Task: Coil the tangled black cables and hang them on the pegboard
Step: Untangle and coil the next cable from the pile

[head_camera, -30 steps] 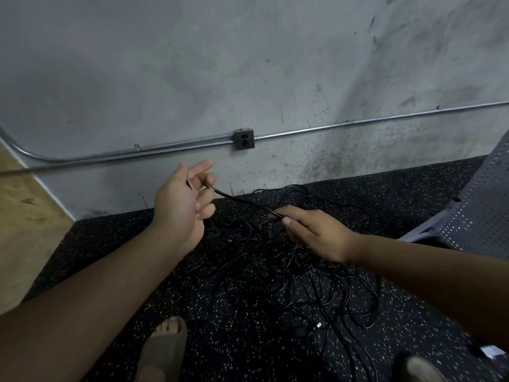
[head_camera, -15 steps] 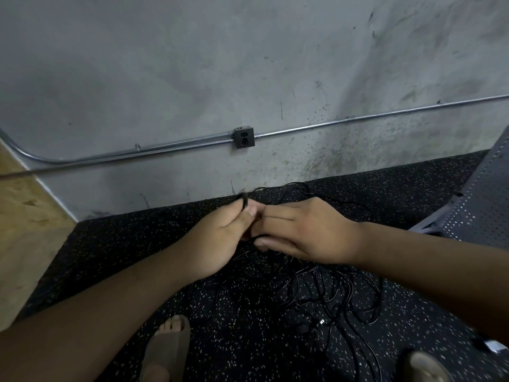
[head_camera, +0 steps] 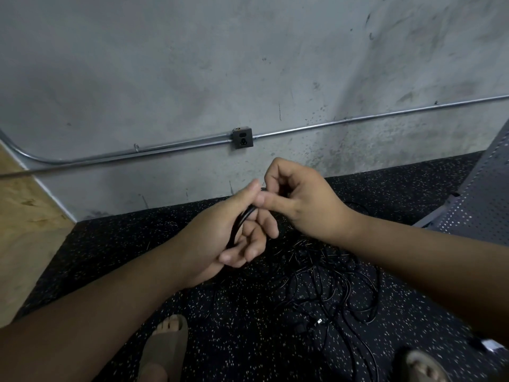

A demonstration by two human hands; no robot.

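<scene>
Black cable now sits looped in the left hand, which curls round it; a second ago it stretched between parted hands. The right hand pinches the strand alongside. Coiling has only begun: the tangle still sprawls over the floor mat.

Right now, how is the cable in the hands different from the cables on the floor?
The held cable is gathered into a tight bunch; the floor cables sprawl in a tangle. The held cable is lifted in the left hand; the floor cables lie on the speckled mat. Both are thin and black.
</scene>
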